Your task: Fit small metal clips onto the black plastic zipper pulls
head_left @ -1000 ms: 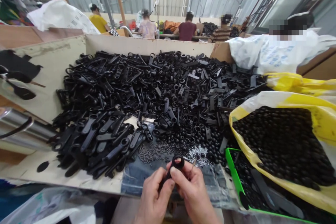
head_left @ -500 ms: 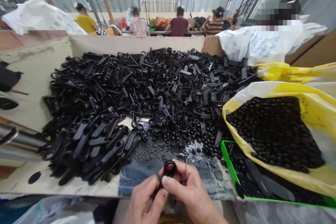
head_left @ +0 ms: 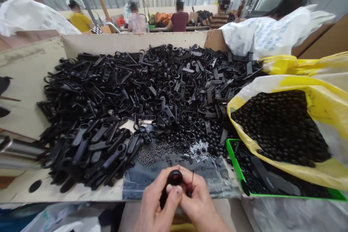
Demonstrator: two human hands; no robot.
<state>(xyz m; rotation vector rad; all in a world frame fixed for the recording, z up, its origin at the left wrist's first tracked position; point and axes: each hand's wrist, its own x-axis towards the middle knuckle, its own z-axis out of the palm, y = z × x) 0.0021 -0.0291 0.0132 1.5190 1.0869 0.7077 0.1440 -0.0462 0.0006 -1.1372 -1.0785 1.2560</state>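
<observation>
A black ring-ended plastic handle (head_left: 175,178) is held between my two hands near the table's front edge, its ring facing me. My left hand (head_left: 157,203) is closed round its body, the thumb pressed just below the ring. My right hand (head_left: 197,201) is closed against the right side of the same handle, and a thin metal rod (head_left: 193,177) sticks up from its fingers. Most of the handle and the rod's lower end are hidden by my fingers. Beyond the hands lie small dark screws (head_left: 152,154) and shiny silver pins (head_left: 199,151) on a blue cloth (head_left: 136,181).
A big heap of black plastic parts (head_left: 108,83) fills the walled table. Longer handles (head_left: 95,146) pile at left. On the right, a yellow-white sack (head_left: 337,116) of black balls leans over a green tray (head_left: 234,165). Several people sit working at the back.
My left thumb has moved up to just under the ring, and my right thumb has slid down. The hands are closer together. The whole view has shifted slightly.
</observation>
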